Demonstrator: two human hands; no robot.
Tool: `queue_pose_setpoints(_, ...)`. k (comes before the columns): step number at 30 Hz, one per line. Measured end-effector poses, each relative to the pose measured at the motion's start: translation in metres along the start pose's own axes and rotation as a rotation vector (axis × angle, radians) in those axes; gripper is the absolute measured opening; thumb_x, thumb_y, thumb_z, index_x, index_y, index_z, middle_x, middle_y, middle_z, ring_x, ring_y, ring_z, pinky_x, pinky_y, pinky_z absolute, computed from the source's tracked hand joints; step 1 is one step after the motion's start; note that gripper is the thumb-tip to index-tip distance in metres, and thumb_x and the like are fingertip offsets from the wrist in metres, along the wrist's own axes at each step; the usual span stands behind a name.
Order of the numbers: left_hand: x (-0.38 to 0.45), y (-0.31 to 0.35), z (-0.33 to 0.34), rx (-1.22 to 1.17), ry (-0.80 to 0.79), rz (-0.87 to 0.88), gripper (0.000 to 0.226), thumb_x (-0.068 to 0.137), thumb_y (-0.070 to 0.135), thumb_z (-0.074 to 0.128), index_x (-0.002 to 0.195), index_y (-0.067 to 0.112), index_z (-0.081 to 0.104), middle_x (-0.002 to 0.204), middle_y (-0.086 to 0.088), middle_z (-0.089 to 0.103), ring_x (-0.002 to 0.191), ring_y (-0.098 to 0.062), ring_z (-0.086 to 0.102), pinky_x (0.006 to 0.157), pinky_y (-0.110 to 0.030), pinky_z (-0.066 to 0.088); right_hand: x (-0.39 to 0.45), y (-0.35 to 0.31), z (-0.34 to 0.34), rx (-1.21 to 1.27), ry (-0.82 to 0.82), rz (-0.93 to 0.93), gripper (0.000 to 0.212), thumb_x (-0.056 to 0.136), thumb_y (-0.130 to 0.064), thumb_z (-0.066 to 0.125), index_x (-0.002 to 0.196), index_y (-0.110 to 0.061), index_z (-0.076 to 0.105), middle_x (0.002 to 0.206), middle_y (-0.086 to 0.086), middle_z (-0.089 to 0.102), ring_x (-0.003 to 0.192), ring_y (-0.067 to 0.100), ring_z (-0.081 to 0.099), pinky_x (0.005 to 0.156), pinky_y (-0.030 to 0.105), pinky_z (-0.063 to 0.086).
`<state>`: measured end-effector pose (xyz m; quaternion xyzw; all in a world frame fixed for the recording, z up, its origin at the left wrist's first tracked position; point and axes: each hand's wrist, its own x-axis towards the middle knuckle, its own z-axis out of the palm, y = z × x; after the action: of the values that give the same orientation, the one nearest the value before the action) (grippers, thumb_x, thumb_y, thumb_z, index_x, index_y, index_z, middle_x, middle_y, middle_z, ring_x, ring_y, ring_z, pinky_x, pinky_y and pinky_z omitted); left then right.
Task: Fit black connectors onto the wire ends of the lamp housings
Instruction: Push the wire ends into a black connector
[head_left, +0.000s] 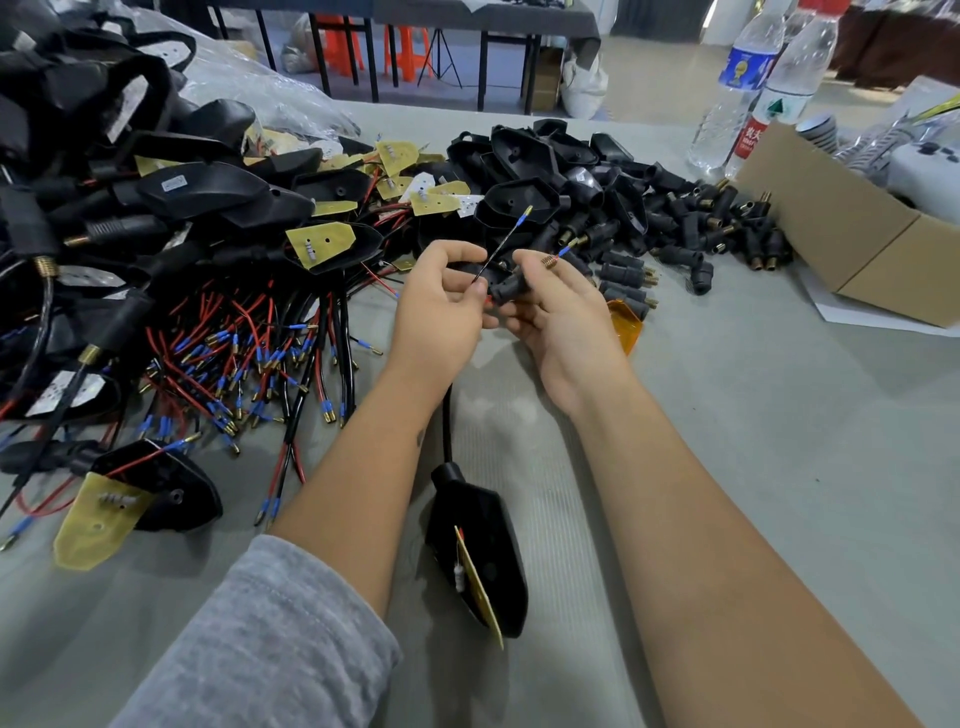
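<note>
Connector (511, 285) is sitting mid-air between both hands, above the worktop (727, 415) — right hand (561, 317) is gripping it, fingers clamped round the body, brass end pointing up so the wires can feed through. Left hand (441, 306) is pinching the black wire (501, 247), fingers together, keeping it straight for threading. Housing (480, 551) is lying below between the forearms, its cable slack. Spare connectors (717, 228) are piled within the right hand's reach, unfitted housings (208, 208) on the left.
</note>
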<state>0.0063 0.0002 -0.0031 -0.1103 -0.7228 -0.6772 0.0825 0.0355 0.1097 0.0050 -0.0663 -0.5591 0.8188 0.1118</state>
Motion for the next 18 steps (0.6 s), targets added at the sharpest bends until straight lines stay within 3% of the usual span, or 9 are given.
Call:
queue_pose_setpoints(3, 0.0, 0.0, 0.0, 0.028, 0.006, -0.015, 0.033, 0.095, 0.0, 0.052, 0.093, 0.032, 0.054, 0.083, -0.002, 0.061, 0.056, -0.002, 0.063, 0.061, -0.021, 0.053, 0.001, -0.001, 0.001, 0.071, 0.026, 0.034, 0.032, 0.106, -0.029, 0.037, 0.112, -0.01, 0.061, 0.084, 0.01, 0.066, 0.061, 0.015, 0.064, 0.062, 0.024, 0.049)
queue_pose_setpoints(6, 0.0, 0.002, 0.0, 0.009, -0.003, -0.051, 0.028, 0.095, -0.001, 0.051, 0.097, 0.027, 0.055, 0.084, -0.003, 0.063, 0.062, -0.005, 0.064, 0.06, -0.019, 0.053, 0.001, -0.001, 0.0, 0.087, 0.038, 0.037, 0.031, 0.106, -0.029, 0.034, 0.113, -0.015, 0.061, 0.097, 0.017, 0.066, 0.071, 0.022, 0.066, 0.067, 0.027, 0.054)
queue_pose_setpoints(11, 0.003, 0.004, 0.002, -0.107, 0.013, -0.163, 0.025, 0.1, 0.007, 0.043, 0.118, 0.017, 0.058, 0.08, 0.0, 0.056, 0.072, -0.008, 0.058, 0.06, -0.018, 0.05, 0.001, 0.001, -0.001, 0.072, 0.049, 0.012, 0.031, 0.106, -0.026, 0.037, 0.101, -0.013, 0.065, 0.08, 0.006, 0.067, 0.062, 0.016, 0.065, 0.064, 0.025, 0.056)
queue_pose_setpoints(15, 0.002, 0.007, -0.003, -0.281, 0.026, -0.095, 0.025, 0.105, 0.022, 0.039, 0.108, 0.029, 0.063, 0.064, 0.006, 0.043, 0.066, -0.01, 0.047, 0.066, -0.024, 0.042, 0.003, 0.002, -0.002, 0.071, 0.102, 0.01, 0.032, 0.106, -0.027, 0.037, 0.098, -0.016, 0.066, 0.086, 0.008, 0.064, 0.063, 0.016, 0.065, 0.065, 0.025, 0.057)
queue_pose_setpoints(18, 0.002, 0.01, -0.007, -0.437, 0.036, -0.136, 0.032, 0.103, 0.036, 0.04, 0.098, 0.029, 0.071, 0.061, 0.006, 0.047, 0.062, -0.009, 0.049, 0.065, -0.027, 0.039, 0.004, 0.002, -0.002, 0.095, 0.13, 0.023, 0.032, 0.107, -0.027, 0.037, 0.102, -0.015, 0.066, 0.086, 0.008, 0.064, 0.066, 0.016, 0.066, 0.068, 0.025, 0.058)
